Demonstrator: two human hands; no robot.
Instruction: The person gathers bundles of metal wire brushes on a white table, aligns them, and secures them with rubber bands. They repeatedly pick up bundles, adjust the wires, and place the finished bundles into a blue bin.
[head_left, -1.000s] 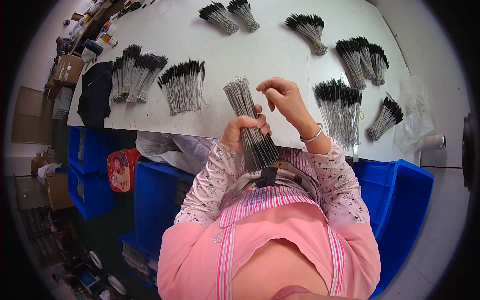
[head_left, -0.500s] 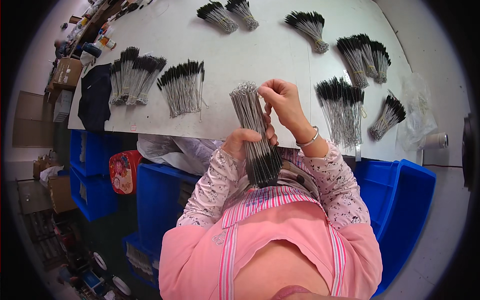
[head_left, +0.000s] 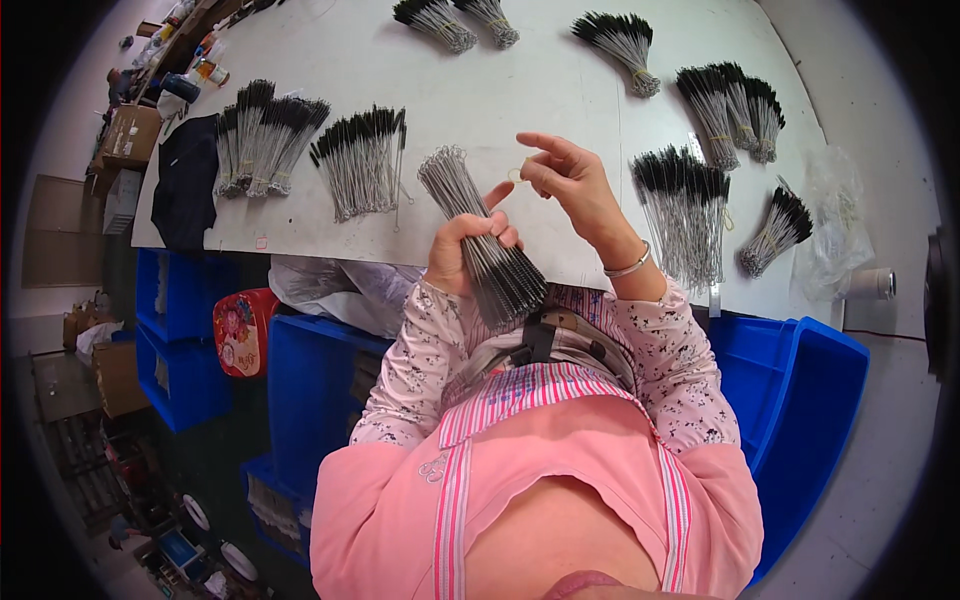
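My left hand (head_left: 458, 250) is wrapped round a thick bundle of thin wire brushes (head_left: 452, 188). Their looped wire ends point up and away, and the black bristle ends (head_left: 508, 287) hang toward my lap. My left index finger sticks out to the right of the bundle. Just beyond that fingertip, my right hand (head_left: 578, 198) pinches a small yellowish rubber band (head_left: 516, 175) between thumb and a finger, while its index finger points left. The band stands apart from the brush bundle.
Loose brushes lie in a spread pile (head_left: 362, 165) on the white table (head_left: 490, 100) and in another (head_left: 682, 215) to the right. Banded bundles (head_left: 620, 50) sit along the far and right sides. A dark cloth (head_left: 187, 185) lies left; blue bins (head_left: 800, 400) stand below the table edge.
The bundle has moved left and tilted, its wire ends leaning left. My right hand has drawn away from the wire ends, with the band now visible, and my left index finger has stretched out.
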